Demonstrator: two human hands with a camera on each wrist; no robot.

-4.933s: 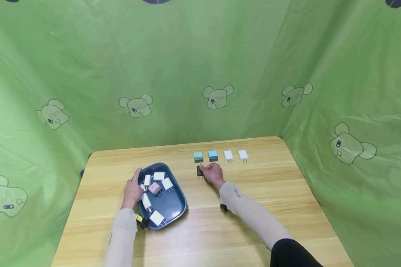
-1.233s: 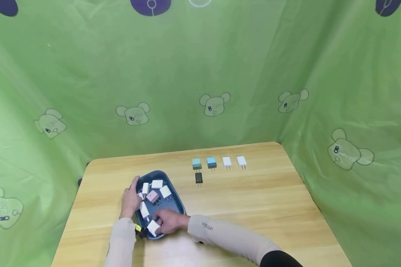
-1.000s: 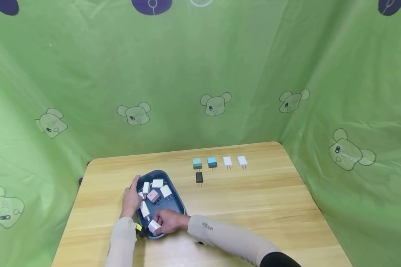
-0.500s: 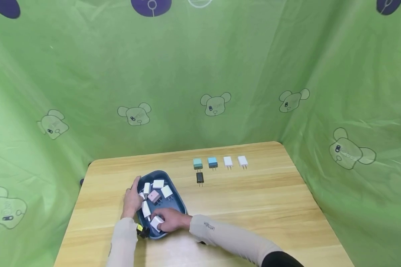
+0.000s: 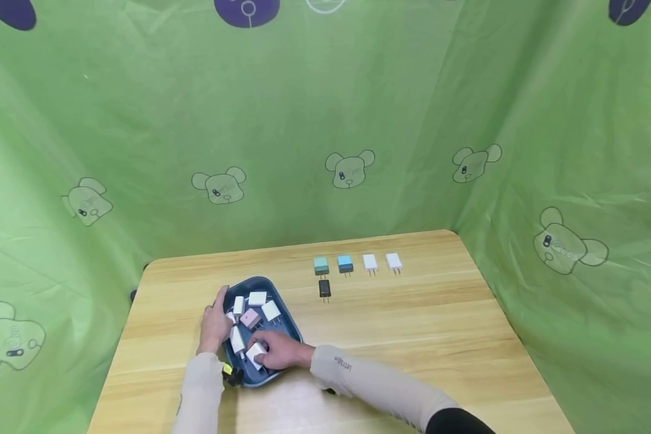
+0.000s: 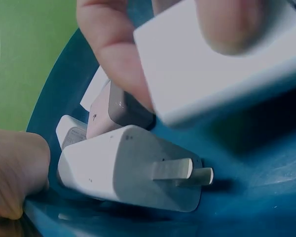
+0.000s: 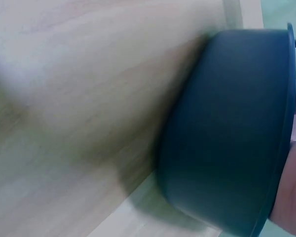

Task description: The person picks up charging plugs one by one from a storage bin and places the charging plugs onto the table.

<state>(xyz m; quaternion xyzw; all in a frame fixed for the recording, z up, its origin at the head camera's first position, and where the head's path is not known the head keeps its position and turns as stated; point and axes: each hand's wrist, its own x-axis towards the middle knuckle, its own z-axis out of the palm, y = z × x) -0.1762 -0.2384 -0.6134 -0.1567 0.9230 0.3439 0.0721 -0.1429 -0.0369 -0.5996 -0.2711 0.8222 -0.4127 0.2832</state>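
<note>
My right hand [image 5: 281, 351] pinches a white charger plug [image 5: 256, 355] between thumb and fingers, at the near end of a dark blue tray [image 5: 295, 330]. In the left wrist view this charger [image 6: 182, 74] is tilted above the tray floor, its prongs hidden. My left hand [image 5: 214, 328] grips the tray's left rim. Right beside it in the tray lies another white charger [image 6: 91, 165], metal prongs showing. A pink charger [image 5: 251, 318] and several more white ones, such as the right one [image 5: 270, 310], lie toward the far end. The right wrist view shows mostly the tray's outer wall [image 7: 227, 128].
Along the table's far side stand a green charger [image 5: 321, 265], a blue charger [image 5: 345, 263] and two white chargers [image 5: 370, 263] in a row, prongs toward me. A black charger [image 5: 324, 288] lies just below the green one. Green curtains [image 5: 282, 120] enclose the wooden table [image 5: 412, 337].
My right hand has left the black charger on the table, reached into the tray, and taken hold of a white charger, turning and shifting it slightly away from me. My left hand stays at the rim.
</note>
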